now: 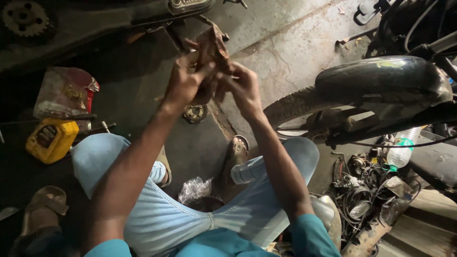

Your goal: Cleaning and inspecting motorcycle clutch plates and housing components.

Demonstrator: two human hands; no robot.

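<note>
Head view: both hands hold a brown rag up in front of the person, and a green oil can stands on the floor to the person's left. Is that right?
Not quite. The oil can is yellow, not green, as the head view shows. The rest holds: the left hand and right hand both grip the brown rag, and the can stands on the floor to the person's left.

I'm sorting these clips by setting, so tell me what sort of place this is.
Most likely a motorcycle repair workshop. A motorcycle wheel under a dark mudguard stands close by, a sprocket lies on the floor, and a yellow oil can sits beside tangled cables.
</note>
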